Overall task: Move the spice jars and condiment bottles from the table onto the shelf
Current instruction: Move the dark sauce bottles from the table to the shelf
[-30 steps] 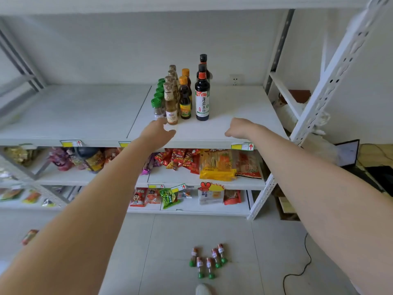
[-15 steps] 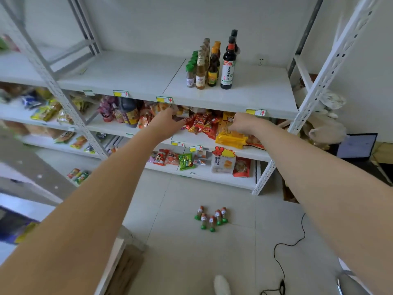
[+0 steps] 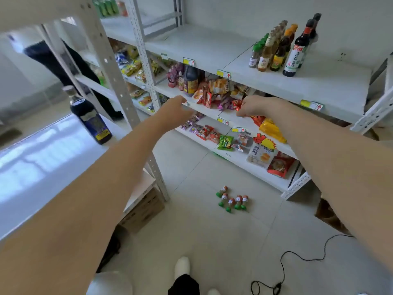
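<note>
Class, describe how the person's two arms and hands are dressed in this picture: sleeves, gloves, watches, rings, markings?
Both forearms are bare right to the picture's edges: no sleeves show. The left hand and right hand wear no gloves, and neither wrist carries a watch or band. No rings or markings can be seen, though the fingers are mostly hidden.

I see my left hand [image 3: 176, 109] and right hand [image 3: 253, 107] stretched toward the snack packets [image 3: 214, 92], both empty. A dark sauce bottle [image 3: 91, 122] stands on the white surface [image 3: 42, 150]. Condiment bottles [image 3: 282, 47] stand grouped on the upper shelf [image 3: 202, 45]; five small jars [image 3: 232, 199] are on the floor [image 3: 202, 241].
</note>
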